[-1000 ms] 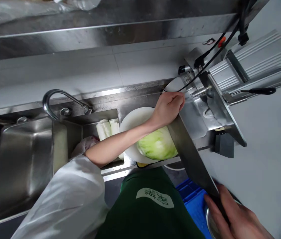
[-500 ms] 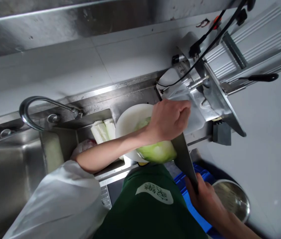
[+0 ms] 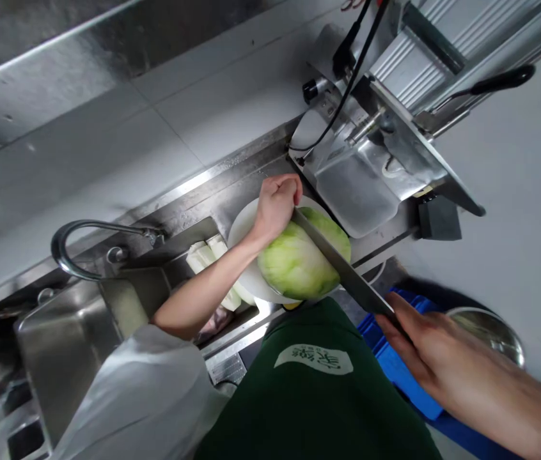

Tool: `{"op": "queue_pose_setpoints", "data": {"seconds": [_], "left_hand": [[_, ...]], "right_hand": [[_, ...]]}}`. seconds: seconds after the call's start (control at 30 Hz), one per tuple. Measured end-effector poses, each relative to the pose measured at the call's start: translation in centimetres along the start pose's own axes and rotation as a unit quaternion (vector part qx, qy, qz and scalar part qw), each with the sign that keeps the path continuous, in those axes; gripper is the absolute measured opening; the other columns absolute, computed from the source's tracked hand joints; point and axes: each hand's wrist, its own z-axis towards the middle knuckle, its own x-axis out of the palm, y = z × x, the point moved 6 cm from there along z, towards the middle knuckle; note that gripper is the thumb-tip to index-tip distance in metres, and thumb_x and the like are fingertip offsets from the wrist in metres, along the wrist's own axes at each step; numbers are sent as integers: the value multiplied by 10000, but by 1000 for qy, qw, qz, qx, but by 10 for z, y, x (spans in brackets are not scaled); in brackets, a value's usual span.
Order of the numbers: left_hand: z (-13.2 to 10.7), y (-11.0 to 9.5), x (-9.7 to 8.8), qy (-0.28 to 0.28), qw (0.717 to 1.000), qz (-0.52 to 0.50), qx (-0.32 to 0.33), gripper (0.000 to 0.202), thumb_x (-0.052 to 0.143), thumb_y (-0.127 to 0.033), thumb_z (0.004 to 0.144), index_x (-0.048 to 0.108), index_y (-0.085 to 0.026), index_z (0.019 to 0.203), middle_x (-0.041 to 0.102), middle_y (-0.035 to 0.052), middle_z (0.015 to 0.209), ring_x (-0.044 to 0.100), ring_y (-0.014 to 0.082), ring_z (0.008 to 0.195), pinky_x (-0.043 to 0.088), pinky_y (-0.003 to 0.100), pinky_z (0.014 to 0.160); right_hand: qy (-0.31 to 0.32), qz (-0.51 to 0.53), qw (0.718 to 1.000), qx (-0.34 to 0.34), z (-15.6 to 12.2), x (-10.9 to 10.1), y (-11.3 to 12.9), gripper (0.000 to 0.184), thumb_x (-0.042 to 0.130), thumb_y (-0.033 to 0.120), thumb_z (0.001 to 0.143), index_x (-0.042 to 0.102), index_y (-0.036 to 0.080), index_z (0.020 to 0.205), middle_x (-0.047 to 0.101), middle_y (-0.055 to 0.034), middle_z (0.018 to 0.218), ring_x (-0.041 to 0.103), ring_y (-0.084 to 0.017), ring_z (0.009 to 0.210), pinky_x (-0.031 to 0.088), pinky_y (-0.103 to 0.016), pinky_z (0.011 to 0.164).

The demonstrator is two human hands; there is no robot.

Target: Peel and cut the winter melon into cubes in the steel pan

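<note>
A pale green cabbage [image 3: 299, 262] lies on a round white cutting board [image 3: 244, 230] beside the sink. My right hand [image 3: 443, 358] grips the handle of a large knife [image 3: 342, 271], whose blade lies across the top of the cabbage. My left hand [image 3: 275, 204] is curled into a fist and presses down on the spine of the blade near its tip, at the far side of the cabbage.
A steel sink [image 3: 64, 345] with a curved tap [image 3: 88, 233] is at the left, with white vegetable pieces [image 3: 203, 255] next to the board. A metal slicing machine [image 3: 376, 153] stands at the right. A blue crate [image 3: 395, 364] and a steel bowl [image 3: 491, 329] are below.
My left hand has moved from the slicer side to the blade's far end. The knife has swung over the cabbage. The view has tilted.
</note>
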Motion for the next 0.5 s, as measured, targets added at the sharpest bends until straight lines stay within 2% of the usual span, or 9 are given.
{"op": "queue_pose_setpoints", "data": {"seconds": [0.07,0.13,0.2,0.3,0.37,0.43,0.5], "left_hand": [[0,2,-1,-2,1000,7,-5,402,446,-182,923,463,-215,523,453,-4,519,507,131,569,416,255,561],[-2,1,1,4,1000,16,9,392,436,-162,921,472,-219,536,484,-2,538,543,138,593,458,263,605],[-7,-5,7,19,998,30,44,368,418,-133,912,501,-221,565,553,5,590,597,148,652,501,278,688],[-18,-20,16,57,991,71,100,308,412,-104,871,593,-212,647,703,28,777,679,168,832,528,299,843],[-22,-21,19,85,987,94,94,284,427,-121,859,640,-205,691,747,32,846,705,179,905,535,296,881],[-21,-13,17,104,989,88,60,279,439,-161,865,659,-194,696,754,31,813,726,185,900,549,285,861],[-16,1,13,114,992,54,25,284,445,-193,861,675,-180,695,757,35,787,742,188,883,561,282,845]], "right_hand": [[4,-5,1000,-8,-1,1,1,293,370,369,1073,604,194,1046,599,-3,544,540,-151,367,321,-253,375],[-2,0,1000,-4,-2,14,-7,264,388,361,1071,586,187,1070,614,-2,563,550,-152,378,316,-256,386],[-9,19,1000,10,0,41,-23,249,387,362,1070,563,191,1029,598,7,552,561,-158,393,314,-261,405],[-14,55,998,24,9,94,-48,233,343,325,1036,495,223,892,505,32,482,526,-165,380,277,-267,418],[-18,65,997,43,15,118,-59,211,327,307,1009,474,227,881,492,28,484,523,-174,393,260,-272,430],[-11,63,996,57,20,126,-60,212,316,305,1013,478,215,911,525,9,517,548,-185,428,265,-277,454],[18,48,997,61,22,122,-54,232,306,312,1041,491,194,965,570,-14,559,585,-197,473,277,-285,484]]}}
